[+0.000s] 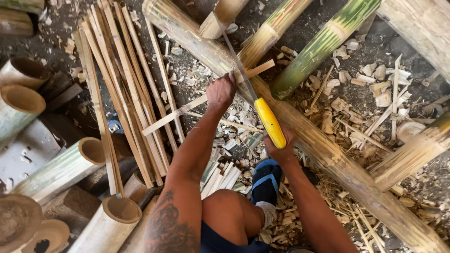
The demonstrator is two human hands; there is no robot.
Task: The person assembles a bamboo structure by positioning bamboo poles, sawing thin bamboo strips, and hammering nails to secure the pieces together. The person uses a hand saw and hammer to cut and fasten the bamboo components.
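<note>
My left hand (221,91) grips a thin flat bamboo strip (187,109) and presses it across a long thick bamboo pole (328,154) that runs diagonally over the ground. My right hand (280,146) is closed around the yellow handle (270,122) of a hand saw. Its narrow blade (238,63) reaches up and left, crossing the strip just right of my left hand. My foot in a blue sandal (265,180) rests below the saw, beside the pole.
A bundle of long bamboo slats (123,89) lies on the left. Cut hollow bamboo sections (65,168) are piled at the lower left. More poles (323,44) lean in from the top right. Chips and shavings (356,93) cover the ground.
</note>
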